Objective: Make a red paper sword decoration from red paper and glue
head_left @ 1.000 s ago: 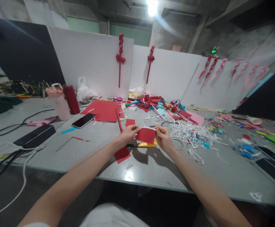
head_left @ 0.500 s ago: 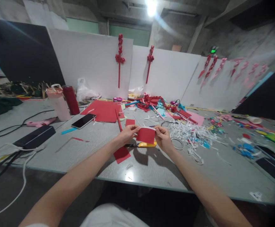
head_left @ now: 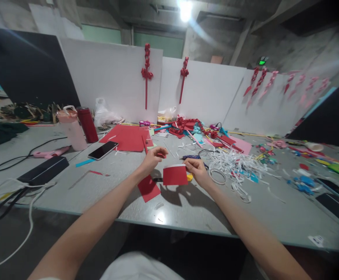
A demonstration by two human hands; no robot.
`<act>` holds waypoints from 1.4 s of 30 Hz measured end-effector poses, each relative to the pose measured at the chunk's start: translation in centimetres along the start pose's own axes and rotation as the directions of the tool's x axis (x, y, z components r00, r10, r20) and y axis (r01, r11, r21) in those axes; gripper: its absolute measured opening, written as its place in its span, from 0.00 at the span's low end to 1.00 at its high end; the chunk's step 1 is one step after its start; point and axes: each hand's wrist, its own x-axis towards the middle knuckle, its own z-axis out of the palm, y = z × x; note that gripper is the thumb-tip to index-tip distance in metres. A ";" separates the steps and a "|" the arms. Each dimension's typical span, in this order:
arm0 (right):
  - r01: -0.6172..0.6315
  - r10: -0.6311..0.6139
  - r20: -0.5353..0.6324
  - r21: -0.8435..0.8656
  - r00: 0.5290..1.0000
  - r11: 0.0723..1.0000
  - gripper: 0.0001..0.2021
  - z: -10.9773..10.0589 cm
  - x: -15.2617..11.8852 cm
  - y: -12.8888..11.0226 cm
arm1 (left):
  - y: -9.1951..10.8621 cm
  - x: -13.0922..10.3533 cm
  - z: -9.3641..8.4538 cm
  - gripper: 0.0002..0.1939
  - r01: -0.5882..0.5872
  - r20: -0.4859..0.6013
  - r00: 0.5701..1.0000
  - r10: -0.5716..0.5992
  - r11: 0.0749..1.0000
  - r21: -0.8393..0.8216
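Between finger and thumb, my right hand pinches the upper right corner of a small red paper piece with a white strip along its top edge. My left hand is off that piece, to its upper left, fingers apart and slightly curled. Below my left hand a red paper strip lies on the table. A yellow-handled cutter is partly hidden behind the held piece. Behind my right hand rests a dark blue tool.
A roll of tape and a heap of white paper strips lie to the right. On the left are a phone, a black box, a pink glue gun and two bottles. Large red sheets lie further back.
My left hand has let go of the red piece and moved up and left. My right hand has lowered the piece slightly and shifted it left.
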 end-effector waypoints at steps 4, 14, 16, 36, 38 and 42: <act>0.041 -0.031 0.086 -0.112 0.996 0.993 0.24 0.7 -0.2 -0.5 | 2.2 -1.0 0.7 0.09 -0.214 0.236 0.962 0.141 0.923 0.321; 0.154 -0.153 0.028 -0.328 0.988 0.932 0.19 1.4 -0.4 -1.4 | 1.6 -1.8 1.7 0.23 -0.128 0.428 0.903 -0.039 0.926 0.354; 0.176 -0.245 -0.117 -0.421 0.962 0.890 0.16 1.8 -0.3 -1.4 | 1.5 -1.6 1.5 0.25 -0.083 0.369 0.928 -0.050 0.939 0.334; 0.324 0.009 0.400 -0.755 0.916 0.571 0.06 2.0 -0.4 1.8 | 0.2 0.1 -0.4 0.24 -0.016 -0.280 0.960 0.019 1.000 0.013; 0.284 0.043 0.386 -0.746 0.922 0.603 0.07 1.4 -0.5 1.1 | 0.1 0.2 -0.6 0.24 -0.041 -0.317 0.947 0.049 0.999 0.032; 0.244 0.039 0.359 -0.706 0.932 0.665 0.10 0.0 -0.8 -0.8 | 0.0 0.4 -1.1 0.23 -0.077 -0.347 0.933 0.092 0.995 0.056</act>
